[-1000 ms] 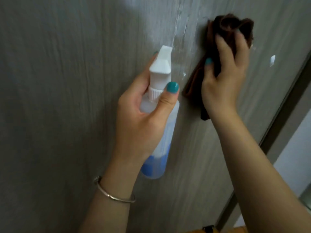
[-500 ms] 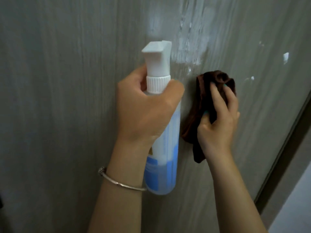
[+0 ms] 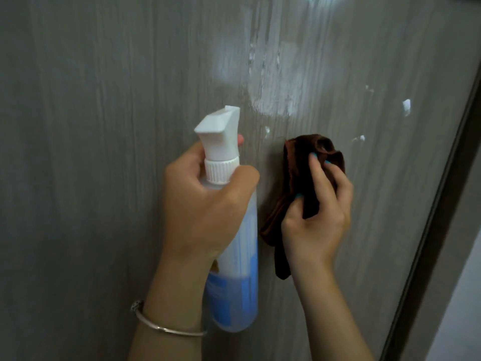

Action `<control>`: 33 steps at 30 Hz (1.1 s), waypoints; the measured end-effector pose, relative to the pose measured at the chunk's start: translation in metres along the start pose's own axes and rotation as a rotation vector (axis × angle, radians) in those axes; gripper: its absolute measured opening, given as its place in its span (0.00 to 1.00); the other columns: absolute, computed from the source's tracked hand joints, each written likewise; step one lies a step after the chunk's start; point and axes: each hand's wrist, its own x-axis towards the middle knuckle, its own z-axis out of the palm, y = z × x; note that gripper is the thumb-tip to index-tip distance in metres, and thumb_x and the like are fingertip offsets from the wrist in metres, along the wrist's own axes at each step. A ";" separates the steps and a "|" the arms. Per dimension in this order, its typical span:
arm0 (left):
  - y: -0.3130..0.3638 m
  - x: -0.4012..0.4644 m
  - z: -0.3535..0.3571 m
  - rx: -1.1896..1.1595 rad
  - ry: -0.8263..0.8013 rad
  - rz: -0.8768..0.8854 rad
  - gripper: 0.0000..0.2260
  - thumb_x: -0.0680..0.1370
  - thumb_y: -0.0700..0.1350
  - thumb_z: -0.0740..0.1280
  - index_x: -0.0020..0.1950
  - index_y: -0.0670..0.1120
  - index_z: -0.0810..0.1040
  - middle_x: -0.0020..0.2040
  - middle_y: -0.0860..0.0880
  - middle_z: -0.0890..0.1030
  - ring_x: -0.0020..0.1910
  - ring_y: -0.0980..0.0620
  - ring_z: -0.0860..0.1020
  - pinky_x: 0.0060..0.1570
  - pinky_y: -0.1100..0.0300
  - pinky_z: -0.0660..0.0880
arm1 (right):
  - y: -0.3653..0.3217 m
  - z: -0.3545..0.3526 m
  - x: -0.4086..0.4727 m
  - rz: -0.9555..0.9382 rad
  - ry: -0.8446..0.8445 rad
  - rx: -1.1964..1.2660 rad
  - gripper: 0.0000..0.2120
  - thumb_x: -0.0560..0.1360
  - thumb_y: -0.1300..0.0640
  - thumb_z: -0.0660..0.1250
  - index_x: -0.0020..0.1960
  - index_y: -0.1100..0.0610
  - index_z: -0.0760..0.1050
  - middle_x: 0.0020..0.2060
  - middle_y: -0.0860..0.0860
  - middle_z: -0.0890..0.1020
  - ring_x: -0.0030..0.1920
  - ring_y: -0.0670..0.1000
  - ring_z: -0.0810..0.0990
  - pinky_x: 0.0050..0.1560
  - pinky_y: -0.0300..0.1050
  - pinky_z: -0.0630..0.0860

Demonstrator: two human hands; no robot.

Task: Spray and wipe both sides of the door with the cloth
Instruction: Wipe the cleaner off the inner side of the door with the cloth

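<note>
While one spray bottle (image 3: 234, 256) points doorward, one cloth (image 3: 299, 183) presses beside it.

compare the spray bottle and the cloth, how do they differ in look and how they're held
The spray bottle is rigid, white-capped and pale blue; the cloth is soft, dark brown and bunched. The left hand grips the bottle upright at its neck, while the right hand presses the cloth against the door. Both are held close together below the wet streaks.

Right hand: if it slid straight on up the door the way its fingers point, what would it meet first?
Likely the white spray residue above the brown cloth that the right hand grips; only bare door shows between them.
</note>
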 end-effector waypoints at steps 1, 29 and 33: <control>-0.001 -0.001 0.002 0.004 -0.002 -0.023 0.11 0.64 0.42 0.67 0.44 0.50 0.83 0.34 0.52 0.80 0.30 0.61 0.75 0.29 0.69 0.72 | 0.001 -0.001 0.001 0.012 0.022 -0.004 0.30 0.70 0.77 0.64 0.68 0.57 0.75 0.64 0.57 0.73 0.66 0.54 0.73 0.69 0.32 0.64; -0.013 -0.013 0.020 -0.019 0.001 -0.099 0.05 0.62 0.42 0.67 0.35 0.52 0.78 0.25 0.53 0.76 0.25 0.61 0.72 0.25 0.70 0.67 | 0.006 -0.006 0.001 0.021 0.090 0.004 0.30 0.66 0.79 0.64 0.66 0.61 0.76 0.61 0.61 0.74 0.64 0.49 0.73 0.66 0.28 0.64; -0.020 -0.012 0.021 0.008 -0.002 -0.115 0.11 0.62 0.44 0.67 0.42 0.48 0.82 0.28 0.56 0.76 0.26 0.62 0.71 0.26 0.70 0.67 | 0.008 -0.005 -0.001 0.023 0.083 0.009 0.30 0.67 0.79 0.64 0.66 0.60 0.76 0.62 0.60 0.74 0.64 0.49 0.73 0.65 0.28 0.64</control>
